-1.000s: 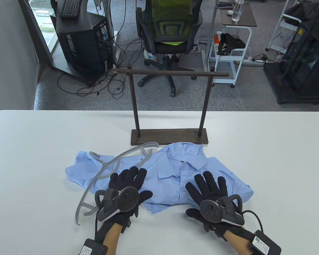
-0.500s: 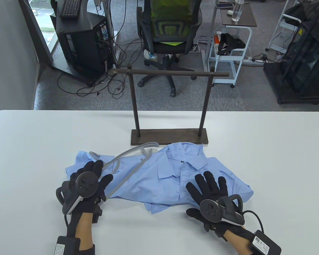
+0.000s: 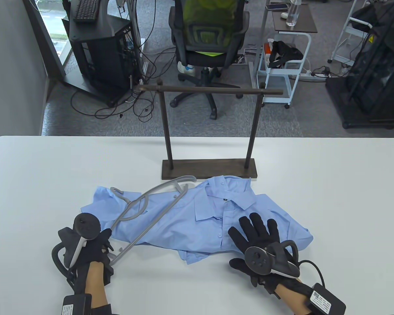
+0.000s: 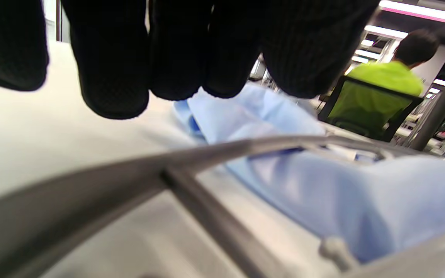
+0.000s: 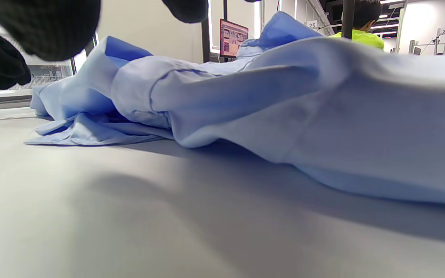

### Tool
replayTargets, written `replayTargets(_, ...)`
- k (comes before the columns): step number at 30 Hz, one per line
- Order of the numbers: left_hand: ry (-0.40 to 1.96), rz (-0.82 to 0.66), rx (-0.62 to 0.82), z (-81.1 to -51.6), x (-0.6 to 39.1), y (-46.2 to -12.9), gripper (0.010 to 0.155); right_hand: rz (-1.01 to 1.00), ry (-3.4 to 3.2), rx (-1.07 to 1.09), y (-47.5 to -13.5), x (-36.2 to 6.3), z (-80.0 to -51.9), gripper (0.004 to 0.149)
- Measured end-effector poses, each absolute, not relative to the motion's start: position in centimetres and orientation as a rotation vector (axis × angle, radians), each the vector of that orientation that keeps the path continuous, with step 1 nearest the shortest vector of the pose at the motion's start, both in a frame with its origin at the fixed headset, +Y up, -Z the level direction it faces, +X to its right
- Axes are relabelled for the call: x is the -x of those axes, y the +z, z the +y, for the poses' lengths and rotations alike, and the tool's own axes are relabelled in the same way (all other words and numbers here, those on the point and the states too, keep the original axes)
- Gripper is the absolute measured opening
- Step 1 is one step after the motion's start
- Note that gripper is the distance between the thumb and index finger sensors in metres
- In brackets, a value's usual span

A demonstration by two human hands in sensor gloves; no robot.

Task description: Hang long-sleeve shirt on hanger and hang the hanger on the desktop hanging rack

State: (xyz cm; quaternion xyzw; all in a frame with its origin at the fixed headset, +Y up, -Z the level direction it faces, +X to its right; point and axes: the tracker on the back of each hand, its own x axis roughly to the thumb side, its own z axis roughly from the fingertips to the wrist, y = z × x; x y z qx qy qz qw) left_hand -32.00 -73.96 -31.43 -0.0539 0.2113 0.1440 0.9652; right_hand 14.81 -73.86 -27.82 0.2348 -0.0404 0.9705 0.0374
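A light-blue, button-front long-sleeve cotton shirt lies crumpled and front-up on the table, its collar open and pointing to 12 o'clock, one sleeve spread out toward 9 o'clock. A slim grey plastic hanger rests slantwise over the shirt's 9 o'clock half, its hook toward 10 o'clock and its near end off the cloth at 7 o'clock. A dark-brown wooden desktop hanging rack stands upright just beyond the collar at 12 o'clock, flat base on the table, two posts carrying a bare horizontal bar.
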Motion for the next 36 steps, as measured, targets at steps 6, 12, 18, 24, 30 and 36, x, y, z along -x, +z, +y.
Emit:
replayTargets(6, 0.205, 0.441, 0.164, -75.3, 31.2, -32.2, 0.06, -0.129, 2.98, -0.718, -27.8, -14.8, -73.9, 0.084)
replayTargets(12, 0.146, 0.434, 0.198, -76.1, 30.6, -32.6, 0.059, -0.132, 2.983, -0.708, -27.7, -14.8, -73.9, 0.084)
replayTargets(18, 0.132, 0.433, 0.218, -76.8, 30.4, -32.9, 0.057, -0.136, 2.989, -0.683, -27.7, -15.0, -73.8, 0.084)
replayTargets(24, 0.225, 0.448, 0.114, -76.0, 30.4, -32.2, 0.051, -0.155, 2.988, -0.643, -27.8, -15.4, -73.6, 0.083)
replayTargets(30, 0.376, 0.409, -0.001, -74.1, 30.6, -31.1, 0.051, -0.156, 2.976, -0.594, -28.2, -16.1, -73.5, 0.082)
replayTargets(36, 0.407, 0.323, -0.132, -72.5, 30.4, -30.7, 0.05, -0.149, 2.958, -0.53, -28.8, -17.0, -73.3, 0.081)
